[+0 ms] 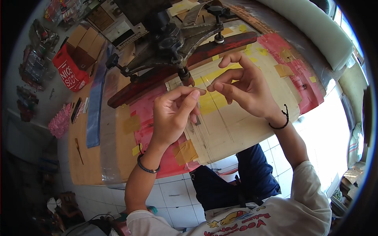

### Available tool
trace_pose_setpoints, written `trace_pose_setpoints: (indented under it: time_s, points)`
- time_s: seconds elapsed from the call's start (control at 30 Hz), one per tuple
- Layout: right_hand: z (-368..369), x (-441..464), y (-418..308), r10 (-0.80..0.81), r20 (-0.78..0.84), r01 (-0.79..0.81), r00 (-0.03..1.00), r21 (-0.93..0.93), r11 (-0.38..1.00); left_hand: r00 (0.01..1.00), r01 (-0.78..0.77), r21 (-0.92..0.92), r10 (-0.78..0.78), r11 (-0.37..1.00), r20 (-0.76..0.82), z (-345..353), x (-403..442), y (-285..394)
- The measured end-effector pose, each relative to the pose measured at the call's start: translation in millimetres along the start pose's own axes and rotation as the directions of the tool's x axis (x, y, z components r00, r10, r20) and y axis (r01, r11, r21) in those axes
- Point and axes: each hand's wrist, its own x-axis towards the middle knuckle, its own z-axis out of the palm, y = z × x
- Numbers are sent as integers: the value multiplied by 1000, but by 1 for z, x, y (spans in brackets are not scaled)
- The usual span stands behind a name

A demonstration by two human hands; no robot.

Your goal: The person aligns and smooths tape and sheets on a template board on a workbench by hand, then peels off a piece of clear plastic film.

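My left hand [172,112] is raised over the cream sheet [216,137], thumb and forefinger pinched together; anything between them is too small to make out. Close to its right, my right hand [248,88] has thumb and forefinger pinched, the other fingers curled loosely. The two sets of fingertips nearly meet. Just behind them stands the black metal machine head [169,43], its dark tip [184,74] pointing down. A long dark red bar [138,88] lies under the machine's arms. Yellow tape and red film show on the sheet around my hands.
A blue strip [94,118], a screwdriver [78,150] and pink mesh [60,121] lie on the table's left side. Behind them are a red bag [70,70] and a cardboard box [84,47]. A pale roll [315,31] runs along the back right.
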Motion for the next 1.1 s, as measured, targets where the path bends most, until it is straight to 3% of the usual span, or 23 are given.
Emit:
trace_pose_setpoints:
  time_s: [0.17,0.47,0.67,0.97,1.1]
  points:
    - [-5,0,3,-72,9,71,997,74,995,998,-51,-28,50,998,-36,-6,0,-4]
    - [-1,1,0,-97,37,100,995,-111,989,996,-84,-4,83,996,-30,-6,-1,-5]
    - [0,1,-3,1,-60,-6,998,-91,996,988,-147,59,149,987,-42,-5,0,-2]
    - [-1,4,10,-223,-72,217,972,-77,973,974,-225,-37,224,974,-25,-8,-1,-2]
    - [-6,2,3,-297,23,295,955,-210,932,975,-218,-126,220,968,-1,-12,-3,-3]
